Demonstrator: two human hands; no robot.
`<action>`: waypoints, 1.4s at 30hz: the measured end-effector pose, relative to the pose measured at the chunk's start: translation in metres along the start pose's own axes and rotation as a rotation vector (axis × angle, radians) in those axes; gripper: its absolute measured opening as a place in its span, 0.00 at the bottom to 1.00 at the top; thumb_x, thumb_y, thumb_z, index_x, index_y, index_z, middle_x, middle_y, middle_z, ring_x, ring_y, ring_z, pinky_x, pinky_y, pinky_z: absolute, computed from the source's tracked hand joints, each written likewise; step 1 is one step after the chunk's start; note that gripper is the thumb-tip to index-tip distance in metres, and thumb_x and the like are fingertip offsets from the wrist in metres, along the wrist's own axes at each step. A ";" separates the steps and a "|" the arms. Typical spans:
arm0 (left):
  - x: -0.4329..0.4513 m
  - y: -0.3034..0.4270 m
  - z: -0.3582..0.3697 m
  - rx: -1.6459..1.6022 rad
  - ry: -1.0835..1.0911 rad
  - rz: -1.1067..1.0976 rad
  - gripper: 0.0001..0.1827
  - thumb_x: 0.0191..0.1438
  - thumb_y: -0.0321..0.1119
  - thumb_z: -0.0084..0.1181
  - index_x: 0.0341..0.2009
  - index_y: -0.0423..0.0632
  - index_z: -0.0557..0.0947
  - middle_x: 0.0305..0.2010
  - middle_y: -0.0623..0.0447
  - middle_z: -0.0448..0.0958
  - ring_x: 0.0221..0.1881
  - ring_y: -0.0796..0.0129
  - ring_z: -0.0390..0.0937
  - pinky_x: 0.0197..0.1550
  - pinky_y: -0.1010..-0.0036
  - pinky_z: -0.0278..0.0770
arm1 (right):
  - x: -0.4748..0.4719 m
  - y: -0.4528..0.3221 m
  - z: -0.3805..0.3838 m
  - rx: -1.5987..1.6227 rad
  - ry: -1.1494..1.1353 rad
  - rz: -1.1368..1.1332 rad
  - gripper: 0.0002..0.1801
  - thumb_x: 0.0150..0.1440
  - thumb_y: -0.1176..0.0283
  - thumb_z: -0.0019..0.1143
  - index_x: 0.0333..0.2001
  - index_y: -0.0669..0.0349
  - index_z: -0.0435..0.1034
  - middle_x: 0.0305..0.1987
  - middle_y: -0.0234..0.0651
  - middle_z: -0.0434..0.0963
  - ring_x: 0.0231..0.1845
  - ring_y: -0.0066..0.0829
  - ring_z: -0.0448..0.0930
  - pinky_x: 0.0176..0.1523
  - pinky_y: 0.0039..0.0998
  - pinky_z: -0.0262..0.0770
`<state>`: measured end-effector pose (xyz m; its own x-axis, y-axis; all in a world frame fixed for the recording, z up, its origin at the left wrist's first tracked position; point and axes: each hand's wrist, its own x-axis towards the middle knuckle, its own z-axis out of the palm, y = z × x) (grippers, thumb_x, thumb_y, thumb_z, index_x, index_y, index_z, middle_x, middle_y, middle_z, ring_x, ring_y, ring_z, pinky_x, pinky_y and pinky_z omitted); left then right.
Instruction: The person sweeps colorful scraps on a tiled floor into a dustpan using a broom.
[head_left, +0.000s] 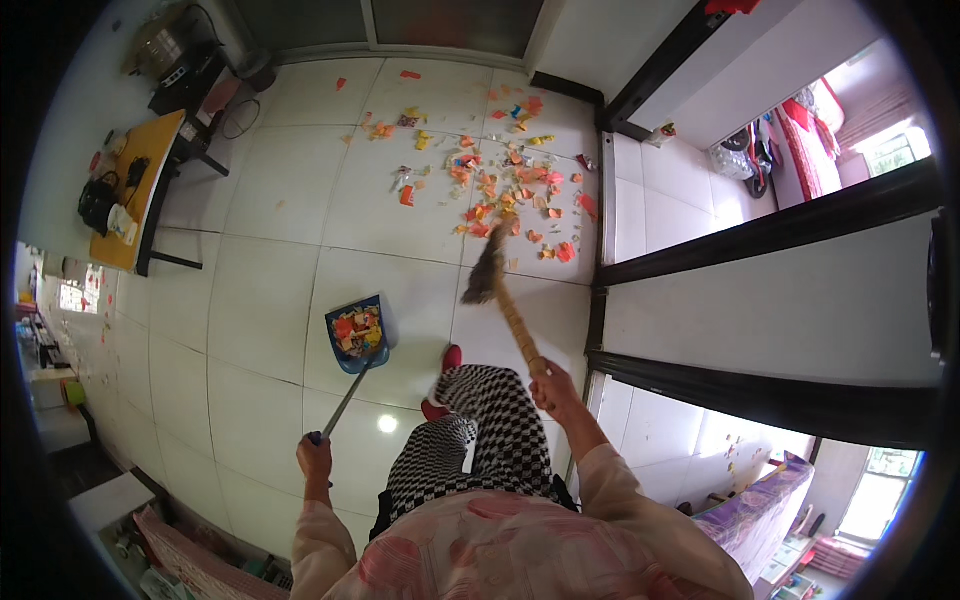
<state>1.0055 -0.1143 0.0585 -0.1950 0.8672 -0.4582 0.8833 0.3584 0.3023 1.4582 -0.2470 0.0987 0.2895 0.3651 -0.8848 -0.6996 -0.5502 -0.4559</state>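
My left hand (315, 457) grips the top of a long-handled blue dustpan (381, 355), which rests on the tiled floor and holds a heap of orange, yellow and red paper scraps (349, 330). In my right hand (555, 391) is the pale, ringed handle of a broom (517, 322). The broom's brown bristles (486, 271) are at the near side of many scattered scraps and wrappers (517, 180), ahead and to the right of the dustpan. Whether the bristles touch the floor I cannot tell.
A yellow-topped table (154, 161) bearing a black appliance stands at the left. Glass doors (457, 26) close off the far side. Dark-framed doorways open at the right beside a white wall (750, 307). A bin (256, 69) stands in the far left corner. Red shoes (451, 357) are below me.
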 end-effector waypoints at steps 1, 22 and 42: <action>-0.005 -0.011 0.001 -0.044 0.019 -0.033 0.13 0.39 0.33 0.56 0.29 0.38 0.78 0.28 0.40 0.76 0.31 0.49 0.75 0.33 0.62 0.72 | -0.005 0.011 0.009 -0.078 -0.042 0.019 0.22 0.51 0.75 0.47 0.52 0.56 0.59 0.19 0.31 0.64 0.11 0.17 0.61 0.10 0.18 0.53; -0.046 0.087 0.083 -0.156 0.133 -0.309 0.12 0.37 0.33 0.55 0.24 0.36 0.77 0.23 0.40 0.75 0.27 0.49 0.75 0.32 0.62 0.71 | 0.194 -0.194 -0.035 -1.012 -0.252 -0.111 0.10 0.47 0.71 0.46 0.33 0.61 0.70 0.23 0.38 0.74 0.18 0.30 0.74 0.22 0.32 0.70; -0.018 0.154 0.088 -0.026 0.130 -0.388 0.14 0.40 0.36 0.54 0.30 0.39 0.78 0.31 0.40 0.76 0.34 0.49 0.75 0.37 0.62 0.73 | 0.096 -0.192 -0.151 -1.144 0.053 -0.081 0.27 0.44 0.71 0.53 0.52 0.53 0.64 0.19 0.31 0.70 0.12 0.21 0.67 0.14 0.25 0.61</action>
<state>1.1823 -0.1047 0.0397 -0.5653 0.7016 -0.4338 0.7229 0.6746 0.1492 1.7187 -0.2201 0.0867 0.3528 0.4136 -0.8393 0.3181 -0.8966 -0.3081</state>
